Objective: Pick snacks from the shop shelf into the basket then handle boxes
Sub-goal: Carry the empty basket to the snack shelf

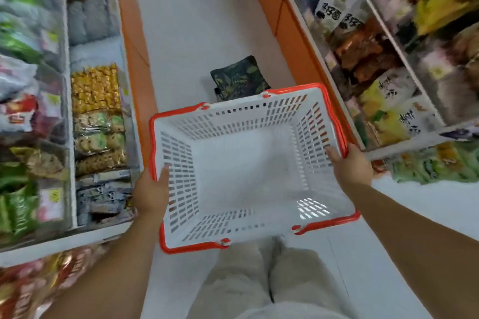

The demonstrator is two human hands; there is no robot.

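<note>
The basket (pixel 246 122), white slotted plastic with red handles (pixel 341 124) folded down along its rim, is held level in mid-air above the aisle floor (pixel 194 21), in front of the person's waist. Nothing lies inside it; its white bottom shows bare.

The left hand (pixel 151 189) grasps the basket's left side, thumb hooked over the rim and lying against the inner wall, the other fingers hidden outside. The right hand (pixel 351 166) grasps the right side in the same way, its fingertips showing inside the wall just below the red handle.

Below the basket, nearest the camera, are the person's pale trousers (pixel 259 280). Just beyond its far edge a dark leaf-patterned bag (pixel 239 77) lies on the floor.

To the left of the basket stands a shelf (pixel 71 111) with yellow packs (pixel 94 88), then green-and-tan biscuit packs (pixel 99 132), then dark packs (pixel 103 197) near the left hand. Further left the goods are blurred.

To the right of the basket a second shelf (pixel 404 57) holds brown packs (pixel 363 57) and pale yellow-green packs (pixel 383 111) with dark lettering; the rest is too blurred to tell. Orange base strips (pixel 134 46) run along the foot of both shelves.
</note>
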